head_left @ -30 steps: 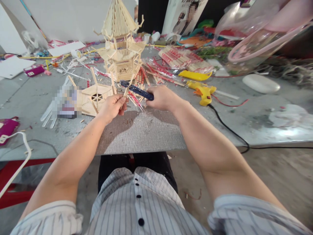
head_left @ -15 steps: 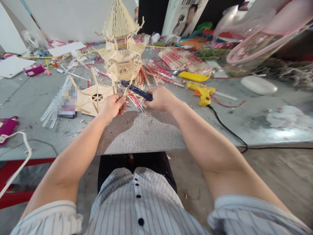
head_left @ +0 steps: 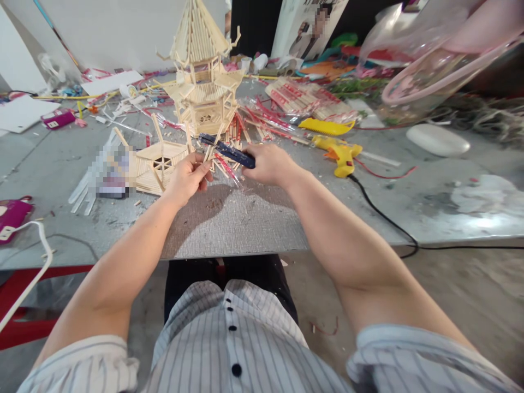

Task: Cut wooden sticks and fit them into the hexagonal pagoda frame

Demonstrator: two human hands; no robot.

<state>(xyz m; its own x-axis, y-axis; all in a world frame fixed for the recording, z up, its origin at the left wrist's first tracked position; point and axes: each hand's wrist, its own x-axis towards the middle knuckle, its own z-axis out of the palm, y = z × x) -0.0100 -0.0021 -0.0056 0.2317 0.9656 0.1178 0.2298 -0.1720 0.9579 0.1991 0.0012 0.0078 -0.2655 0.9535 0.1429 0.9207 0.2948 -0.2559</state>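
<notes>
My left hand (head_left: pixel 186 177) pinches a thin wooden stick (head_left: pixel 210 153) that points up and away. My right hand (head_left: pixel 268 164) is closed round the handle of a dark blue cutting tool (head_left: pixel 227 150), whose tip meets the stick. Both hands hover over a grey textured mat (head_left: pixel 233 218) at the table's near edge. Just behind them stands a tall pagoda model (head_left: pixel 202 71) built of wooden sticks. A smaller hexagonal stick section (head_left: pixel 158 161) lies left of my left hand.
A yellow glue gun (head_left: pixel 339 153) with a black cord lies right of my right hand. Packs of sticks (head_left: pixel 303 98), a yellow comb-like piece (head_left: pixel 325 127), a white oval object (head_left: pixel 438 140) and scraps litter the grey table (head_left: pixel 409 196). A clear plastic container (head_left: pixel 426 60) looms at upper right.
My left hand's fingers have shifted slightly on the stick, and the blue tool has edged a little toward it. Otherwise nothing has moved.
</notes>
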